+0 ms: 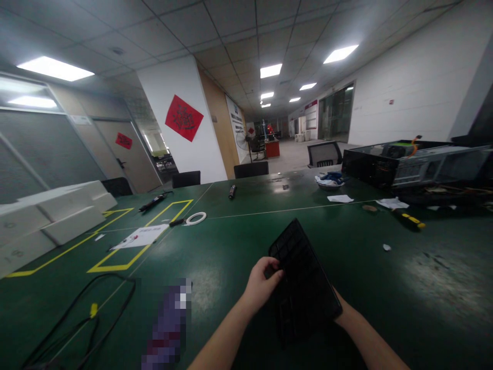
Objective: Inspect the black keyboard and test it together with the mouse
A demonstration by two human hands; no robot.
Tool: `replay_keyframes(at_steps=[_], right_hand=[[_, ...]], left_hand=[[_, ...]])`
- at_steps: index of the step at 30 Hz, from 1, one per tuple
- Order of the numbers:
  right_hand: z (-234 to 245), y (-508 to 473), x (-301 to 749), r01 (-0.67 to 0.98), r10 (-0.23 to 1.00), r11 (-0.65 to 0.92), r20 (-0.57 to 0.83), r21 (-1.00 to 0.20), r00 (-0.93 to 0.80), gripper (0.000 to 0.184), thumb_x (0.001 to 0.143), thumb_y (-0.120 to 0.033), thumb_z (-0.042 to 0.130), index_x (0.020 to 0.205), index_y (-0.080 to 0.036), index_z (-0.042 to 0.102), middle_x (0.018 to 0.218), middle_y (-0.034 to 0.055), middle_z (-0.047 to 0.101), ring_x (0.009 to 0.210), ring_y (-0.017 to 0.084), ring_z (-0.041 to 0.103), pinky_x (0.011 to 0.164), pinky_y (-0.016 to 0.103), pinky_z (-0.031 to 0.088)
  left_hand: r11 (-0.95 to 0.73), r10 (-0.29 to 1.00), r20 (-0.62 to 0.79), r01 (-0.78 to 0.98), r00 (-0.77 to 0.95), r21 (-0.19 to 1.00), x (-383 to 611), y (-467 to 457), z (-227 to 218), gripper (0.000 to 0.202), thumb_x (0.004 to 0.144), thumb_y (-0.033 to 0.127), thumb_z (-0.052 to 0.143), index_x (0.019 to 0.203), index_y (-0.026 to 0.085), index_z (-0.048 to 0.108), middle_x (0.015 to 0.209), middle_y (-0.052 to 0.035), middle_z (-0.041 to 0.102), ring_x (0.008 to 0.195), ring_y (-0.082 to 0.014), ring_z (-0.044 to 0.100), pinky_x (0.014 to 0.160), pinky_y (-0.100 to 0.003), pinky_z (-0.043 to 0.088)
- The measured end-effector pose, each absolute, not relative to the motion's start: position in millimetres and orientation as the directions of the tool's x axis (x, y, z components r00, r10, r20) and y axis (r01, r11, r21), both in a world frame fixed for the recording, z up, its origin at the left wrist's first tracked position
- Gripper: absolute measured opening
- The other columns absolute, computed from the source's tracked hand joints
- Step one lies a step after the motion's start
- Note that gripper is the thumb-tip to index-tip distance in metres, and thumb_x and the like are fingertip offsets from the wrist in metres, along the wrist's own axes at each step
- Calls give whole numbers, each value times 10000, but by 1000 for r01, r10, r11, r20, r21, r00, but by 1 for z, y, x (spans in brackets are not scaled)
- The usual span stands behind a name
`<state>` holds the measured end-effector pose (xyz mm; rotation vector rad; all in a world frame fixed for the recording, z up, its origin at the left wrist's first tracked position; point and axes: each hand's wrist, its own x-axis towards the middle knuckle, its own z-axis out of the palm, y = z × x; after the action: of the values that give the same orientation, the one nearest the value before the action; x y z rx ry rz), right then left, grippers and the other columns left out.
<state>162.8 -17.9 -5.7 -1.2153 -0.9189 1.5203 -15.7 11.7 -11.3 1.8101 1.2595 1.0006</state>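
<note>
A: What are we holding?

B: A black panel (304, 277), tilted over the near part of a green table (231, 236). Our left hand (265, 280) pinches its left edge between thumb and curled fingers. Our right hand (342, 307) is mostly hidden behind its lower right edge, so we cannot tell how it grips.

A: How far along are we?

B: Mid-handling, we would judge: the panel is in our hands, not laid flat. Its face is too dark for us to tell what is finished or left.

A: What lies farther out?

B: To the left, a looped black cable (133, 290), a white ring (188, 221) and a paper sheet (142, 236). To the right, a yellow-and-black screwdriver (414, 221) and, behind it, an open computer case (370, 167).

A: Can we read any writing?

B: We see no brand on the panel. The sheet's heading is too small. White boxes (77, 226) carry faint marks, and a red poster (185, 118) on the pillar (162, 87) bears dark lettering we cannot make out.
</note>
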Motion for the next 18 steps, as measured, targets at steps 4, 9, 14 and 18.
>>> replay_keyframes(at_steps=[4,9,14,18], right_hand=[[-6,-18,163,-311,944,-327,-325,-892,-60,346,592,-534,604,734,-219,609,645,20,640,856,252,617,744,396,501],[-10,-17,161,-309,955,-297,-290,-903,-70,340,593,-541,600,695,-217,604,632,23,636,828,247,616,746,392,499],[-12,-17,163,-247,958,-288,-277,-925,-81,358,608,-542,588,759,-220,626,658,32,647,846,256,619,738,399,502],[-17,-12,160,-189,964,-265,-253,-946,-85,405,606,-535,602,853,-218,646,776,53,687,897,262,616,776,398,497]], left_hand=[[-280,947,171,434,273,856,-15,11,-13,48,729,176,521,736,160,565,721,-6,546,706,-133,500,672,-248,404],[-337,925,229,380,302,862,-18,12,-14,151,700,136,548,845,168,578,805,-22,558,774,-140,512,718,-249,404],[-349,930,253,423,266,836,-16,12,-14,62,694,135,521,688,170,572,714,-8,540,689,-126,487,651,-236,382],[-102,989,85,139,125,985,-14,12,-5,32,672,159,505,670,169,535,579,22,485,541,-103,460,534,-218,366]])
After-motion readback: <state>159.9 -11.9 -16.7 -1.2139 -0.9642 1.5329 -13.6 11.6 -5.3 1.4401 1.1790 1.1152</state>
